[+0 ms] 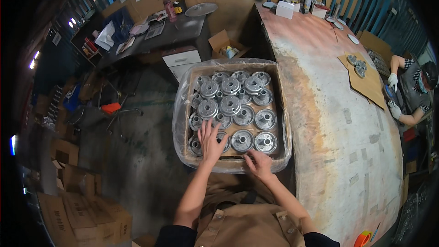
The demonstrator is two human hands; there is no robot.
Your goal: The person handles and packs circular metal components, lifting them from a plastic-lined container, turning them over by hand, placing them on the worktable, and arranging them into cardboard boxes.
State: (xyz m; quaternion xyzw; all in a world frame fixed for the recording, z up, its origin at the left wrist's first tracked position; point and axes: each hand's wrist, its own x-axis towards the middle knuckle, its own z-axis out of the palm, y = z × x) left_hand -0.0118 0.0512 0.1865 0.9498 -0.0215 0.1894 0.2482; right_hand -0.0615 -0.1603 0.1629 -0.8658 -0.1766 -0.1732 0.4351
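The left grip (211,146) is a bare hand with its fingers extended and slightly spread, closed around nothing, its tips by the near side of the raised metal wheels (230,106); whether they touch, I cannot tell. The right grip (261,164) is curled, thumb and forefinger close together at the carton's near edge, and I cannot tell whether it pinches anything. The wheels lie inside the carton (280,105), lined with clear plastic sheeting (179,130): a lower layer with hubs upward, and 5 sitting higher toward the far left part. The step in hand appears to be setting or straightening wheels in layers; the next move likely calls for a steady hold on 1 wheel's rim and a straight path clear of neighbouring hubs. Sideways room inside is tight, the wheels standing nearly rim to rim, though a narrow strip shows along the near wall and the top is open. The worn desk (329,123) stands just beside on the right, limiting a swing that way, with a co-worker (414,89) at its far side; leftward, the dark floor (151,142) leaves more elbow room.
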